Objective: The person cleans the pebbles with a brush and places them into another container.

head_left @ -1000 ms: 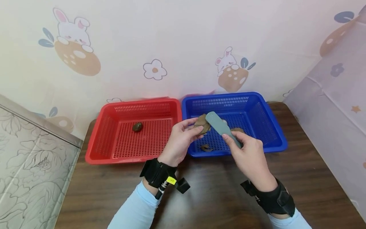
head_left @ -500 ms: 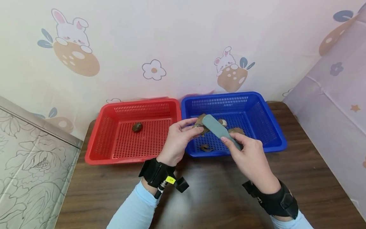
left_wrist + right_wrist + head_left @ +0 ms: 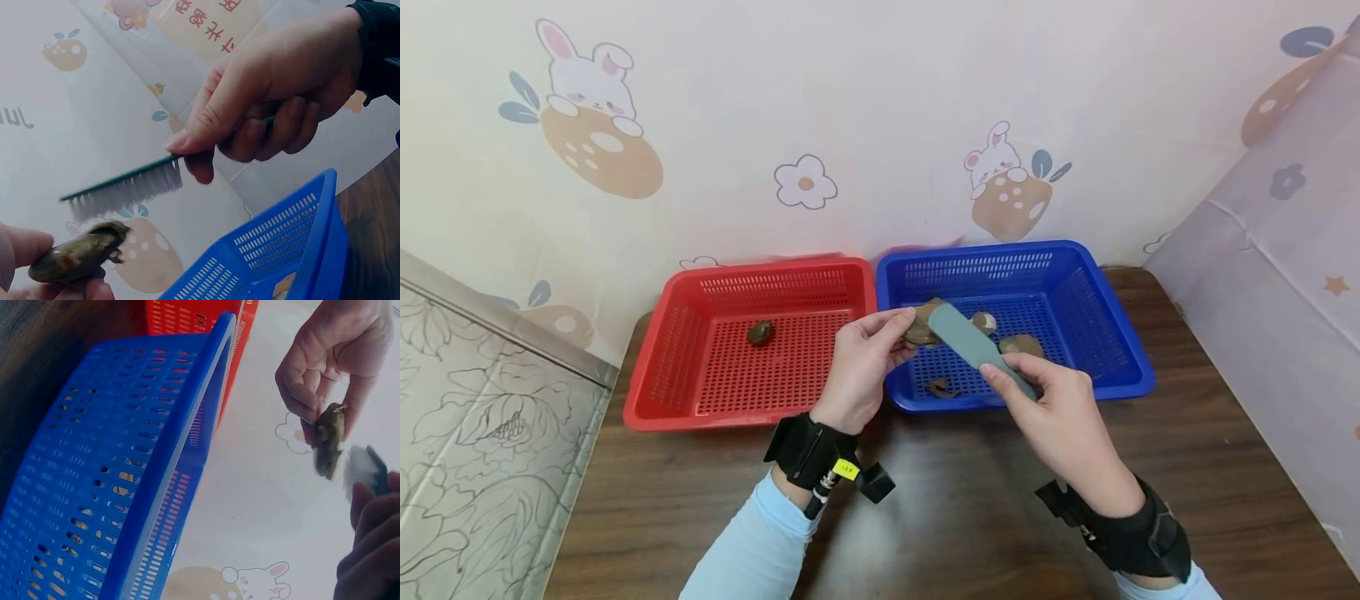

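My left hand [image 3: 859,360] pinches a mud-coated, greenish-brown shell [image 3: 80,252] between thumb and fingers, above the left part of the blue basket [image 3: 1138,383]. My right hand [image 3: 1060,400] grips the handle of a grey-green brush [image 3: 966,335]. White bristles hang down from its head, facing the shell. In the left wrist view the bristle tips are close over the shell; whether they touch it I cannot tell. Past the brush, a brown lump [image 3: 1021,345] and a smaller brown-and-white piece [image 3: 984,322] lie in the blue basket.
Left of the blue basket stands a red basket [image 3: 647,392] with one dark, rounded object [image 3: 760,333] in it. A brown scrap [image 3: 940,387] lies near the blue basket's front. Both stand on a wooden table [image 3: 940,500] against a patterned wall covering [image 3: 895,108].
The brush has shifted slightly left and down against the shell. My left fingers have changed their hold, and the shell has turned and moved slightly left. The baskets stay put.
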A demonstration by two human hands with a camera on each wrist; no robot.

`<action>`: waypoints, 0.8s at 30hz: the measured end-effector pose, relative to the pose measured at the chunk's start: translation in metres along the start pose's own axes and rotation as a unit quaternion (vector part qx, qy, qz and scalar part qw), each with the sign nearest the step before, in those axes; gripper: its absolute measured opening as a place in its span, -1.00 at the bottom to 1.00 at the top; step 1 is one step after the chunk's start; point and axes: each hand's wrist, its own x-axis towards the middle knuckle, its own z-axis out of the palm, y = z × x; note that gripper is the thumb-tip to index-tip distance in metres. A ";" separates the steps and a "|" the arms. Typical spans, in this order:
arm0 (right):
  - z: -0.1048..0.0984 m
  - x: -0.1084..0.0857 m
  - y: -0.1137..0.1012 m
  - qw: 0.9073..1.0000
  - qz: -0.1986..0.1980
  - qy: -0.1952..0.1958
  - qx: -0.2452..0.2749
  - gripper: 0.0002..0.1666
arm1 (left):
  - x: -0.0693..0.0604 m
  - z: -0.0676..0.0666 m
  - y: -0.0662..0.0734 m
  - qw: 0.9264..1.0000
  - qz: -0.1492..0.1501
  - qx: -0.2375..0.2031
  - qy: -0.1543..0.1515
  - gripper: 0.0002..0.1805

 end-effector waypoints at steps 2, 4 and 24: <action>0.002 0.000 0.000 1.000 -0.005 -0.015 -0.006 -0.62 | -0.001 0.000 0.000 1.000 -0.003 -0.007 0.000 -0.67; 0.003 0.001 0.001 1.000 -0.009 -0.022 -0.013 -0.60 | -0.002 0.000 0.001 1.000 -0.005 -0.012 0.000 -0.66; 0.007 -0.003 0.004 0.999 -0.018 -0.008 -0.041 -0.54 | -0.004 0.002 -0.001 0.999 0.008 -0.030 -0.037 -0.66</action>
